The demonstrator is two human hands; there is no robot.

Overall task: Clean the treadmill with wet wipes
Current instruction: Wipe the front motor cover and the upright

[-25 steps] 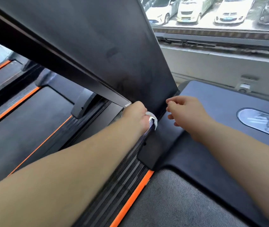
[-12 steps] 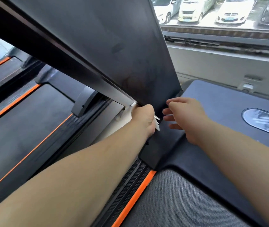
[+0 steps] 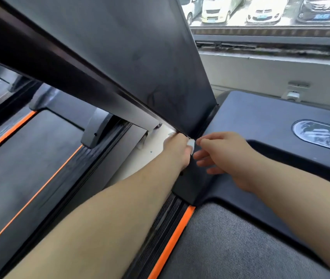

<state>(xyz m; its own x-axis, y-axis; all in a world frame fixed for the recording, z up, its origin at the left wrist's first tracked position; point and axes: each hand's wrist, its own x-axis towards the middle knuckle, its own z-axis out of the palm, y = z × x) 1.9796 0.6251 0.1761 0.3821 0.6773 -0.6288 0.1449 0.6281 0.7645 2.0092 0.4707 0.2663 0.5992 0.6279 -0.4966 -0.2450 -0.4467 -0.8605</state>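
While the left hand [image 3: 177,151] keeps gripping the wet wipe [image 3: 191,143] by the treadmill upright [image 3: 160,67], the loose-fingered right hand [image 3: 226,156] draws closer

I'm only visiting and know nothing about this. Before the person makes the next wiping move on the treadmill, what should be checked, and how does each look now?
1. Wet wipe gripped in the left hand: ok.
2. Wipe placed at the foot of the upright post: ok.
3. Right hand also gripping the wipe: cannot tell; its fingertips sit right beside it.
4. Wipe damp and clean enough: cannot tell; it is mostly hidden.
5. Post face clean: not ok; faint smudges show.
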